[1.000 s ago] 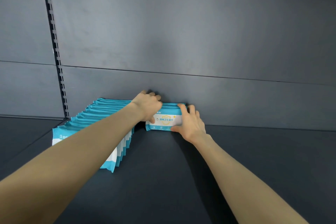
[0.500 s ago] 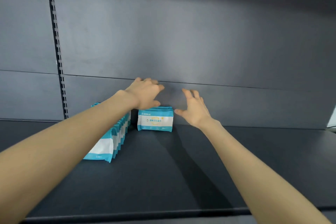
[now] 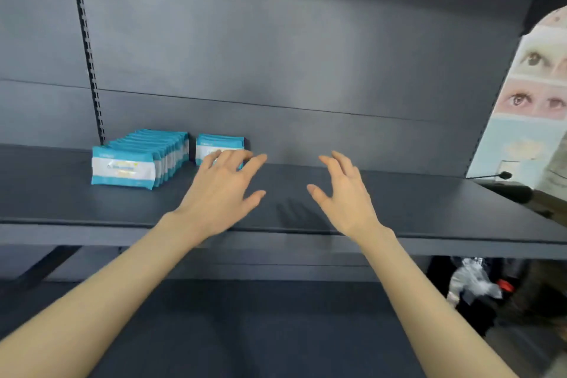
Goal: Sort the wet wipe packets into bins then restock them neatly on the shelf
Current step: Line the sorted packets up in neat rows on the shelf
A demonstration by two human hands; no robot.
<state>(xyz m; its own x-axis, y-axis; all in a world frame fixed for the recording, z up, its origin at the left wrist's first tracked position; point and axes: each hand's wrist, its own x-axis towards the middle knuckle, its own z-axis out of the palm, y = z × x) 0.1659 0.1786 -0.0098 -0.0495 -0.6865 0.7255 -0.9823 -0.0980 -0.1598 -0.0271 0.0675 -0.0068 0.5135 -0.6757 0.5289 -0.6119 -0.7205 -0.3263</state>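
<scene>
Fingers [image 3: 253,163] of the left hand [image 3: 219,193] and right hand [image 3: 346,199] are spread and relaxed, holding nothing, above the front of a dark shelf [image 3: 414,202]. At the back left, a row of wet wipe packets [image 3: 129,169] stands on edge, running front to back. A lone packet [image 3: 219,143] stands just right of it by the back panel [image 3: 306,55], partly hidden behind the left fingertips. The packets look like soft, glossy film pouches: flat rectangles, teal with a white band. The shelf appears matte and smooth. Best next, probably: stand each new packet upright before the lone one, label forward, flush with the neighbouring row.
</scene>
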